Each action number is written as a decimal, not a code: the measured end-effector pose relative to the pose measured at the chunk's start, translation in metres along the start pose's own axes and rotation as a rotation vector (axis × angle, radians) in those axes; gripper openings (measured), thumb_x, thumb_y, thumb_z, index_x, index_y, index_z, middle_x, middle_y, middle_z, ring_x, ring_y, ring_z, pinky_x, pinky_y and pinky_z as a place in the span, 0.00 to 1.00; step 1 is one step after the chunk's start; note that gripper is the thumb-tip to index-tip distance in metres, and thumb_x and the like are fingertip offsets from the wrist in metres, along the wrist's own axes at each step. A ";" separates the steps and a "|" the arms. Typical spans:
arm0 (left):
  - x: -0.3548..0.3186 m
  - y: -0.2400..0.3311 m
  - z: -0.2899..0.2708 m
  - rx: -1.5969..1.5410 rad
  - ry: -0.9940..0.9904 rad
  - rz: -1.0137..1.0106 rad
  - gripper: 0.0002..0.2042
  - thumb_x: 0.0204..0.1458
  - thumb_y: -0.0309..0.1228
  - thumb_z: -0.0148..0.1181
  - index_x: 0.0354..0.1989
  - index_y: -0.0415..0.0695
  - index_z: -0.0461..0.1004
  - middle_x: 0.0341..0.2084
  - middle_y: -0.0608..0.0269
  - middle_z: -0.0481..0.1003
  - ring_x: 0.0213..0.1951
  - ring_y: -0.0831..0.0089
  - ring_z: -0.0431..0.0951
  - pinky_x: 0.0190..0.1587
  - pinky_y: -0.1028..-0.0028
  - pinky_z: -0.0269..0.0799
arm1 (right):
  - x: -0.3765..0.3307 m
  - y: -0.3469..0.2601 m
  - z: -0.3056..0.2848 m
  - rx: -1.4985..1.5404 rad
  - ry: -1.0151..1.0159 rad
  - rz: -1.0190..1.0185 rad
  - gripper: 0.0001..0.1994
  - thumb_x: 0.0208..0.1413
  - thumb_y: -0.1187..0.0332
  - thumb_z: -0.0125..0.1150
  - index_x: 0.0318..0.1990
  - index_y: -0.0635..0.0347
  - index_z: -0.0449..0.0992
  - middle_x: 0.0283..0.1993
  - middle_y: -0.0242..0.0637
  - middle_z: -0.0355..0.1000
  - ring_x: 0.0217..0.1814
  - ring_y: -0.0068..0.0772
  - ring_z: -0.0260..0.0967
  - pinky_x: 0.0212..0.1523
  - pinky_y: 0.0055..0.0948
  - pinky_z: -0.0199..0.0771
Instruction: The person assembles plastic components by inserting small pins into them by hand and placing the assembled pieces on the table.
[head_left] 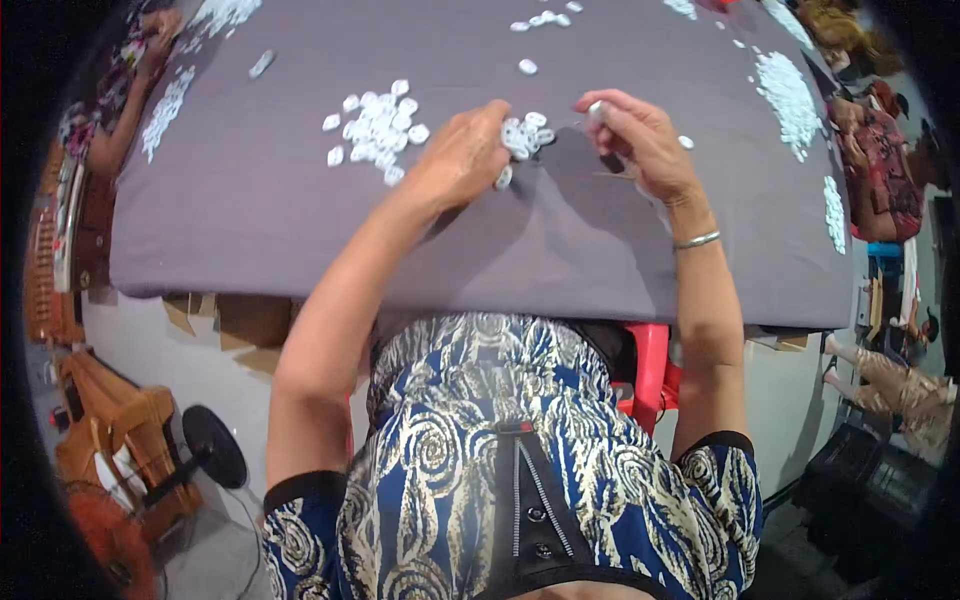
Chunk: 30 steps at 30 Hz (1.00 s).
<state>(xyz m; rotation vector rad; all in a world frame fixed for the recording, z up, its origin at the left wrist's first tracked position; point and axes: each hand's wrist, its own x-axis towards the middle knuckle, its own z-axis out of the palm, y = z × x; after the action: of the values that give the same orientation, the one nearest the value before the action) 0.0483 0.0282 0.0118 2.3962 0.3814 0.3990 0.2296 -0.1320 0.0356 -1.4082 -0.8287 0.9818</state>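
Above grey cloth-covered table: your right hand pinches small white rounded piece; left hand (grip hidden, cannot tell) beside loose cluster of white oval pieces. Seemingly piece-by-piece handling; next move calls for steady pinch.

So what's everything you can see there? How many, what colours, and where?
Table: one, grey cloth, centre
Pinched piece: one, white, right hand's fingertips
Small heap: one, white, beside the left hand
Bigger heap: one, white, left of that hand
Far-right pile: one, white, table's right side
Loose pieces: several, white, scattered
Chair: one, red, by the table edge
Wooden furniture: cannot count, brown, lower left
Other people: at least two, patterned clothes, both sides
Patterned clothing: one outfit, blue and cream, on the person
Bracelet: one, silvery, right wrist
Hands: two, bare, over the table
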 end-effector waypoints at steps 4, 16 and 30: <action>0.001 0.012 0.004 -0.068 -0.028 -0.074 0.20 0.46 0.25 0.55 0.50 0.38 0.66 0.24 0.51 0.72 0.31 0.56 0.74 0.36 0.63 0.69 | -0.001 0.004 0.001 -0.127 0.016 -0.039 0.09 0.58 0.69 0.52 0.43 0.59 0.74 0.30 0.26 0.70 0.28 0.13 0.63 0.31 0.14 0.65; -0.045 0.051 -0.003 -0.487 0.211 -0.094 0.19 0.47 0.18 0.59 0.50 0.37 0.68 0.36 0.64 0.68 0.35 0.79 0.70 0.37 0.81 0.70 | -0.009 0.011 0.050 -0.272 -0.044 -0.286 0.05 0.49 0.71 0.61 0.33 0.62 0.77 0.28 0.31 0.74 0.29 0.21 0.69 0.32 0.24 0.70; -0.063 0.013 0.011 -0.921 0.289 -0.190 0.20 0.52 0.17 0.55 0.54 0.34 0.64 0.39 0.63 0.72 0.41 0.78 0.72 0.47 0.79 0.68 | 0.002 0.016 0.090 -0.349 -0.069 -0.270 0.09 0.45 0.67 0.63 0.31 0.64 0.77 0.29 0.39 0.74 0.30 0.30 0.73 0.32 0.28 0.72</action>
<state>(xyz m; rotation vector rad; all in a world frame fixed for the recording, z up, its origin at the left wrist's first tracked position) -0.0028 -0.0112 0.0011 1.3993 0.4268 0.6613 0.1473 -0.0953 0.0213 -1.5101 -1.2523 0.7030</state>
